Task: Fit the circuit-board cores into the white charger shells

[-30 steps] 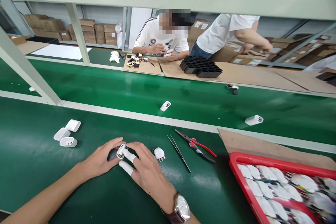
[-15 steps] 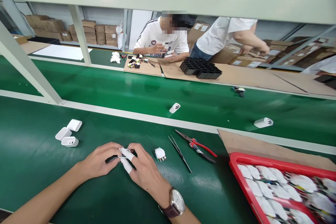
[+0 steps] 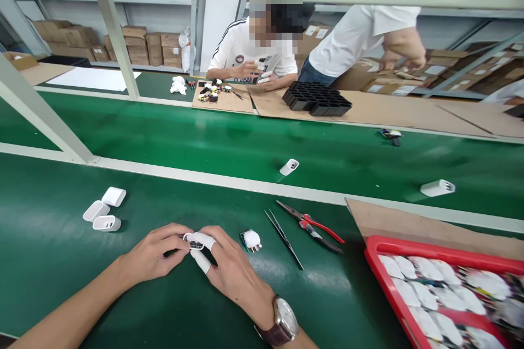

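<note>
A white charger housing (image 3: pixel 197 245) is held in front of me between both hands, its end with dark parts inside facing me. My left hand (image 3: pixel 159 251) pinches its left side. My right hand (image 3: pixel 231 264), with white covers on thumb and index finger, grips it from the right. Just right of that hand lies a circuit board with a white pad (image 3: pixel 251 240). Tweezers (image 3: pixel 284 240) and red-and-black long-nose pliers (image 3: pixel 310 226) lie further right. On my left stand several white housings (image 3: pixel 106 223), close together.
A red tray (image 3: pixel 374 253) of padded circuit boards sits at the right on cardboard (image 3: pixel 393 218). Beyond the white rail, a green conveyor belt (image 3: pixel 196 136) carries housings (image 3: pixel 438 188) and a circuit board (image 3: pixel 391 135). Across it, a co-worker (image 3: pixel 245 54) handles parts beside black trays (image 3: pixel 317 99).
The housings and the board on the belt have shifted right. The housing in my hands has tilted, so more of its inside shows. My view has moved slightly.
</note>
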A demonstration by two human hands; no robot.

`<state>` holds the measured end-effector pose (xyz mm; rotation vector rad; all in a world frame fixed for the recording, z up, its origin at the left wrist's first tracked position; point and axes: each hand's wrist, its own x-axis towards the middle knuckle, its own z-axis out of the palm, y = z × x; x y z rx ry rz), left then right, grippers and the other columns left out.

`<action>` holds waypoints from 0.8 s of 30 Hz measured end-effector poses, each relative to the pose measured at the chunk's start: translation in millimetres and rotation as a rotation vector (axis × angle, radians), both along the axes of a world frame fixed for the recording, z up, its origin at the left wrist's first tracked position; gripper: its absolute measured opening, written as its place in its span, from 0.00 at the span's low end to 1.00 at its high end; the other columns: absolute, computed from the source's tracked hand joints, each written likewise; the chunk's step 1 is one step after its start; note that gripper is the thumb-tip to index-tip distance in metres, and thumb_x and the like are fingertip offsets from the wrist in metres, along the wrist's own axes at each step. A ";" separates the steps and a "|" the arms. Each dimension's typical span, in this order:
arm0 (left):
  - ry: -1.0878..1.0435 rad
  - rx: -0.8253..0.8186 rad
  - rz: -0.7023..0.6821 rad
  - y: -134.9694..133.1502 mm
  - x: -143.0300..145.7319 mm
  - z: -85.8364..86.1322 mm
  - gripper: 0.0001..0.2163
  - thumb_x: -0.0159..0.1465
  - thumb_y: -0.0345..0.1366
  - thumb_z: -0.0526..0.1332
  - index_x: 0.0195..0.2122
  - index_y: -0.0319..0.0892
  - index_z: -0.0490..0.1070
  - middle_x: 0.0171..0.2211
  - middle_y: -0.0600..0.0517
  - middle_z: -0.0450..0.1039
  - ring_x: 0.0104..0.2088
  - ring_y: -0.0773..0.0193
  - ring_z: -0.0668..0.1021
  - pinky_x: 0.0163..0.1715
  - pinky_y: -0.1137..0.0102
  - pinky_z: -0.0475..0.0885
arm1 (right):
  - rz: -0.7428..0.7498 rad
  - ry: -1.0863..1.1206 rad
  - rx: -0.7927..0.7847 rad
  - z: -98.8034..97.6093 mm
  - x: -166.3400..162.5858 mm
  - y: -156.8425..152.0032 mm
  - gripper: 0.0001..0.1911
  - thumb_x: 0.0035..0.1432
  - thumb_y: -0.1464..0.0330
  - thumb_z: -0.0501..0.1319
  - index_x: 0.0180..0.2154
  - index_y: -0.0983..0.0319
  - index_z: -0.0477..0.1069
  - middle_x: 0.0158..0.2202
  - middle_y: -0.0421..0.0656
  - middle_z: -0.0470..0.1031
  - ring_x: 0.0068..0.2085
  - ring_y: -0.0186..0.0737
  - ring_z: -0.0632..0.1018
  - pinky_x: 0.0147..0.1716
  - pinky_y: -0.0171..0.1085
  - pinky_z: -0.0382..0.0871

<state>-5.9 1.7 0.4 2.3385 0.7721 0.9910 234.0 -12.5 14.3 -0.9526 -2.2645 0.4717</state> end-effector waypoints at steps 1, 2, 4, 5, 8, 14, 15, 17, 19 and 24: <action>0.003 -0.001 -0.001 -0.1 -0.1 0.5 0.09 0.71 0.23 0.63 0.47 0.44 0.74 0.53 0.44 0.78 0.48 0.61 0.83 0.47 0.67 0.80 | 0.002 0.009 0.009 -0.8 0.3 0.0 0.15 0.74 0.72 0.56 0.59 0.58 0.67 0.50 0.49 0.74 0.47 0.46 0.78 0.45 0.47 0.80; 0.007 0.006 0.000 -0.3 -0.3 1.0 0.09 0.71 0.23 0.63 0.47 0.44 0.73 0.53 0.44 0.77 0.49 0.60 0.83 0.47 0.67 0.80 | 0.003 0.010 0.022 -2.0 0.3 0.0 0.15 0.74 0.73 0.56 0.59 0.58 0.67 0.50 0.49 0.75 0.47 0.46 0.78 0.46 0.48 0.80; 0.023 0.029 0.008 -0.9 -0.8 1.8 0.09 0.71 0.24 0.63 0.48 0.44 0.73 0.53 0.44 0.77 0.50 0.60 0.82 0.48 0.67 0.80 | 0.002 0.009 0.036 -4.8 0.0 0.1 0.14 0.74 0.73 0.56 0.58 0.59 0.68 0.49 0.49 0.75 0.47 0.47 0.78 0.45 0.48 0.80; 0.035 0.040 0.018 -1.2 -1.1 2.0 0.09 0.71 0.24 0.63 0.49 0.44 0.74 0.53 0.44 0.77 0.50 0.59 0.82 0.48 0.67 0.80 | 0.001 0.013 0.032 -6.2 -0.2 0.2 0.14 0.73 0.73 0.56 0.57 0.59 0.68 0.49 0.49 0.75 0.47 0.47 0.78 0.45 0.48 0.80; 0.077 0.061 0.033 -1.8 -1.9 2.0 0.12 0.72 0.24 0.62 0.53 0.45 0.74 0.54 0.44 0.76 0.51 0.58 0.82 0.50 0.66 0.79 | -0.015 0.008 0.010 -8.7 0.0 0.2 0.16 0.73 0.73 0.56 0.59 0.59 0.66 0.49 0.49 0.75 0.47 0.48 0.79 0.44 0.48 0.81; 0.073 0.078 0.007 -0.2 -0.6 1.7 0.13 0.71 0.24 0.63 0.54 0.45 0.75 0.54 0.44 0.75 0.50 0.59 0.82 0.49 0.67 0.80 | 0.016 -0.101 -0.029 -0.5 5.8 1.0 0.16 0.73 0.74 0.55 0.58 0.58 0.69 0.50 0.48 0.75 0.47 0.47 0.78 0.46 0.48 0.79; 0.070 0.088 0.011 -0.1 0.2 1.8 0.13 0.71 0.24 0.64 0.53 0.45 0.75 0.54 0.44 0.75 0.49 0.59 0.82 0.48 0.67 0.80 | 0.018 -0.095 -0.049 1.9 6.2 1.0 0.16 0.73 0.73 0.56 0.59 0.58 0.69 0.51 0.48 0.74 0.48 0.47 0.78 0.47 0.48 0.79; 0.073 0.103 0.017 0.0 1.7 2.3 0.11 0.71 0.24 0.63 0.52 0.44 0.75 0.53 0.44 0.76 0.48 0.59 0.82 0.46 0.66 0.80 | 0.017 -0.105 -0.069 6.2 5.7 0.7 0.16 0.72 0.72 0.56 0.59 0.59 0.69 0.54 0.49 0.74 0.49 0.48 0.77 0.49 0.49 0.78; 0.078 0.108 0.018 -0.1 2.8 2.9 0.10 0.72 0.24 0.63 0.50 0.44 0.75 0.52 0.43 0.76 0.48 0.58 0.82 0.46 0.66 0.80 | 0.017 -0.152 -0.075 9.1 4.1 0.6 0.17 0.71 0.74 0.56 0.58 0.59 0.70 0.54 0.50 0.73 0.49 0.49 0.77 0.50 0.52 0.77; 0.074 0.099 0.007 -0.8 4.9 5.7 0.11 0.72 0.24 0.62 0.51 0.45 0.74 0.52 0.43 0.76 0.46 0.59 0.81 0.43 0.66 0.79 | 0.054 -0.034 -0.186 9.0 7.6 4.7 0.22 0.71 0.74 0.57 0.63 0.55 0.67 0.53 0.47 0.75 0.50 0.48 0.77 0.51 0.50 0.77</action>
